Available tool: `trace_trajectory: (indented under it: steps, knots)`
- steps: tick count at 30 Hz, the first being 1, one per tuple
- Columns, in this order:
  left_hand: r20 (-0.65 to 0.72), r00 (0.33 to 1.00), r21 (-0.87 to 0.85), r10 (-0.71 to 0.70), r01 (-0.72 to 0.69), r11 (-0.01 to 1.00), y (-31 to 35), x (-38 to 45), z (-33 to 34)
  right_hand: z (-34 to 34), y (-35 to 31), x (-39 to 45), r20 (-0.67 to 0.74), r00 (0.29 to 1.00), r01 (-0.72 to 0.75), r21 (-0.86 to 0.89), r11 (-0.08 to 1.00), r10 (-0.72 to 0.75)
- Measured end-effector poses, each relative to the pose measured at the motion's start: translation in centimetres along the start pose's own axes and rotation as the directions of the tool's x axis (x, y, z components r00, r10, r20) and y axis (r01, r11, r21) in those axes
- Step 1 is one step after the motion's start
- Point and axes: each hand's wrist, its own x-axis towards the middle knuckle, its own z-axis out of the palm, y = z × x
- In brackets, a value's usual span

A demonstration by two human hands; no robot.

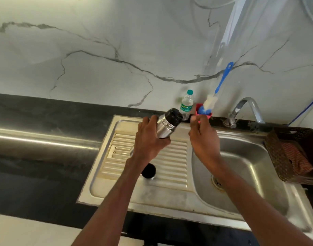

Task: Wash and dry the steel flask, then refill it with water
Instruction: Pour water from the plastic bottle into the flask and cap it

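My left hand (149,139) grips the steel flask (167,126) above the ribbed drainboard (169,164), tilted with its black stopper end pointing up and right. A black-lined cup lid (148,171) stands on the drainboard below my left wrist. My right hand (203,139) is empty with fingers apart, just right of the flask and a little short of the red holder (198,108). A blue-handled bottle brush (221,86) leans in that holder against the wall. The tap (247,109) curves over the sink basin (240,166) to the right.
A small plastic water bottle (187,103) stands behind the flask by the wall. A brown basket (294,153) holding a cloth sits at the sink's right edge. Black countertop (45,130) stretches left. A clear hanging sheet (249,41) covers the wall above the tap.
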Motion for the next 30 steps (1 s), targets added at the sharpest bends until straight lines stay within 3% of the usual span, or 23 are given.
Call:
trace_trajectory:
  steps: [3,7,10,12,14,16,19,21,23,26,28,30]
  knots:
    - [-0.019,0.998,-0.007,-0.066,0.066,0.998,-2.5,0.2,-1.2,5.1,2.9,-2.3,0.251,0.968,0.022,-0.127,0.992,0.01]
    - [-0.021,0.989,-0.022,-0.145,0.144,0.989,-4.6,0.1,-1.6,11.9,5.2,-5.8,0.641,0.767,0.319,-0.34,0.884,-0.03]
    - [-0.014,0.985,-0.044,-0.17,0.169,0.985,-5.4,0.0,-1.7,15.2,6.0,-6.9,0.766,0.641,0.463,-0.346,0.816,-0.039]
    - [-0.004,0.984,-0.044,-0.18,0.18,0.983,-5.6,0.0,-1.7,16.4,6.7,-7.3,0.782,0.617,0.523,-0.324,0.788,-0.088]
    - [0.002,0.982,-0.046,-0.187,0.187,0.981,-5.7,0.0,-1.7,16.8,7.2,-7.1,0.747,0.655,0.519,-0.332,0.788,-0.117]
    - [0.007,0.982,-0.041,-0.191,0.191,0.981,-5.8,0.2,-1.5,16.3,7.2,-6.2,0.684,0.725,0.416,-0.335,0.845,-0.085]
    - [0.016,0.982,-0.043,-0.191,0.191,0.981,-5.5,0.6,-0.9,14.0,7.4,-3.9,0.515,0.855,0.058,-0.213,0.975,0.061]
    - [0.023,0.983,-0.035,-0.184,0.185,0.982,-5.1,1.0,-0.4,11.6,7.2,-2.1,0.397,0.903,-0.174,-0.008,0.985,0.163]
    - [0.029,0.986,-0.031,-0.166,0.166,0.986,-4.2,1.3,0.2,8.6,6.7,-0.2,0.316,0.925,-0.303,0.273,0.913,0.213]
    - [0.047,0.99,-0.035,-0.136,0.138,0.99,-2.4,1.8,1.3,3.8,5.3,2.6,0.241,0.952,-0.304,0.661,0.686,0.19]
    - [0.062,0.992,-0.042,-0.115,0.117,0.992,-0.6,2.0,2.1,0.4,3.9,4.0,0.244,0.959,-0.283,0.802,0.526,0.144]
    - [0.077,0.993,-0.053,-0.092,0.096,0.994,1.3,2.1,3.0,-2.3,2.5,4.7,0.208,0.973,-0.228,0.846,0.482,0.096]
